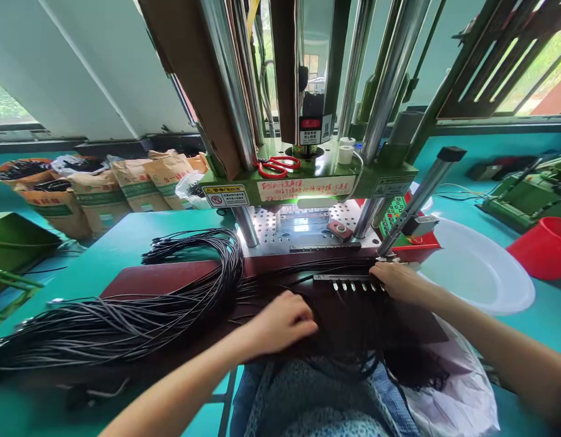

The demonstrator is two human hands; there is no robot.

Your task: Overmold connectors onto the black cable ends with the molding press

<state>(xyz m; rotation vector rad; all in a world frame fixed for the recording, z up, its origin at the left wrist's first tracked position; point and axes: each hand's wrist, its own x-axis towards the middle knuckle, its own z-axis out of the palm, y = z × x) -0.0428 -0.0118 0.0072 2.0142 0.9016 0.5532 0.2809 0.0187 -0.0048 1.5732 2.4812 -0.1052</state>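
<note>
While the right hand (398, 282) sits at its end, keep the plug strip (326, 277) flat on the board (412, 321).
The left hand (284, 321) is loosely curled nearby; whether either hand pinches anything cannot be told. Ideally, seat the plugs (352, 286) evenly and keep the cable bundle (171, 318), lying left, clear.

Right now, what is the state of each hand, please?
Left hand: loosely curled over the dark board; whether it holds anything cannot be told.
Right hand: at the right end of the metal strip; whether it grips anything cannot be told.
</note>
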